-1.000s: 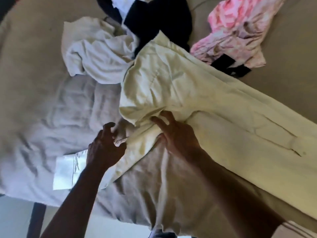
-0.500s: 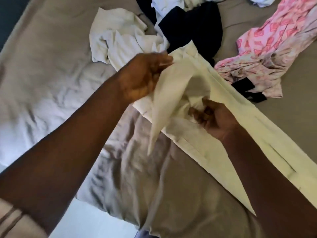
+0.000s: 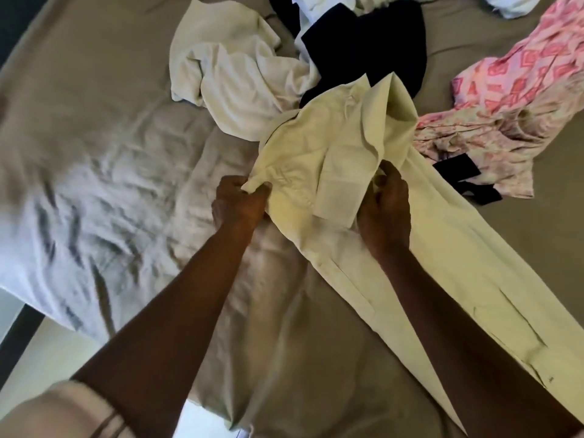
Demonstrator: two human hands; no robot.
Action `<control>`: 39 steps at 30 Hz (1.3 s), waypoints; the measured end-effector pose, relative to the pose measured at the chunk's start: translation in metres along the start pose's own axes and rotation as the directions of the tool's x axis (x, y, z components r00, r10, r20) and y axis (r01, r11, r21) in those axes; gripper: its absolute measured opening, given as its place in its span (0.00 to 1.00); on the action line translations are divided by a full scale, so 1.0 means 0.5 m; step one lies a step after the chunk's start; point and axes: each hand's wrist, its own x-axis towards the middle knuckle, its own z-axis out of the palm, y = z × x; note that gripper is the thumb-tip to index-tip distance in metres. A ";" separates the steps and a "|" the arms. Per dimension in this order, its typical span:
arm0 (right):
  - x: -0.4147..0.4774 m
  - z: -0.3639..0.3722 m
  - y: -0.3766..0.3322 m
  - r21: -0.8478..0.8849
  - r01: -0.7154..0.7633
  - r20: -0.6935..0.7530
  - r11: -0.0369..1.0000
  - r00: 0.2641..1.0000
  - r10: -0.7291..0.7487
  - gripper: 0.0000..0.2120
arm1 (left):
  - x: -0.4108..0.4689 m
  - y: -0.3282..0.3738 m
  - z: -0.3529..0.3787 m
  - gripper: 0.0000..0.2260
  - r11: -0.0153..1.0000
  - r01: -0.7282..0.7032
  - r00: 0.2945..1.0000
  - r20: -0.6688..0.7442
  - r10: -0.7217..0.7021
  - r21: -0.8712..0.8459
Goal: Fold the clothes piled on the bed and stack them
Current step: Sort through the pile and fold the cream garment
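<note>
Both my hands grip the waist end of the pale yellow trousers (image 3: pixel 442 248) on the bed.

My left hand (image 3: pixel 240 200) pinches a corner of the bunched waist cloth between thumb and curled fingers. My right hand (image 3: pixel 384 210) is closed round a fold just beside the turned-out pocket lining (image 3: pixel 339 188), which hangs between my two hands. From my fingers the trousers' long axis runs diagonally, back past my right forearm towards my right side, the legs lying flat on the rumpled tan sheet (image 3: pixel 94 105). Just beyond my fingers lie a crumpled white garment (image 3: pixel 227 67) and a dark garment (image 3: pixel 363 49), the trousers' top touching both. A pink patterned garment (image 3: pixel 512 90) lies beyond and to the right of my right hand. Behind my left arm, past the bed's edge, is pale floor (image 3: pixel 38 352).
</note>
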 end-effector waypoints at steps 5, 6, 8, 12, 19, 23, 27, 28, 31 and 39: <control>0.061 -0.055 -0.056 0.570 -0.360 0.281 0.738 0.930 0.236 0.29 | 0.021 -0.008 0.004 0.24 0.999 0.002 0.998 0.061 -0.005 0.054; 0.067 -0.060 -0.066 0.527 -0.354 0.316 0.773 0.926 0.209 0.24 | 0.017 -0.008 0.007 0.28 0.996 -0.007 0.996 0.087 0.000 0.086; 0.063 -0.077 -0.090 0.510 -0.294 0.272 0.809 0.947 0.172 0.10 | 0.009 -0.005 0.012 0.35 0.989 -0.040 0.993 0.116 0.024 0.139; 0.009 -0.170 -0.122 0.788 -0.522 0.555 0.327 0.832 -0.011 0.16 | -0.002 -0.008 0.020 0.34 0.983 -0.076 0.996 0.060 0.067 0.165; -0.052 -0.355 0.104 -0.682 -0.093 0.508 0.725 0.654 0.561 0.08 | -0.013 0.009 0.020 0.28 0.982 -0.029 0.999 0.046 0.021 0.186; -0.093 -0.391 0.173 -0.843 -0.181 0.090 0.507 0.882 0.463 0.18 | -0.027 0.014 0.023 0.25 0.986 -0.023 0.999 0.032 0.018 0.166; -0.077 -0.293 0.093 -0.190 -0.353 0.044 0.916 0.929 0.367 0.26 | -0.067 0.011 0.036 0.22 0.997 -0.071 0.979 -0.187 0.077 0.037; -0.066 -0.257 0.066 -0.095 -0.399 0.114 0.912 0.906 0.408 0.32 | -0.084 0.013 0.036 0.20 0.995 -0.093 0.960 -0.262 0.098 0.034; -0.037 -0.164 -0.001 -0.166 -0.478 0.309 0.863 0.805 0.506 0.43 | -0.108 0.016 0.040 0.22 1.000 -0.005 0.969 -0.246 0.011 0.025; 0.014 -0.097 -0.011 0.460 -0.591 0.255 0.663 0.803 0.539 0.10 | -0.075 0.034 0.049 0.09 0.940 0.123 0.980 0.186 -0.066 -0.318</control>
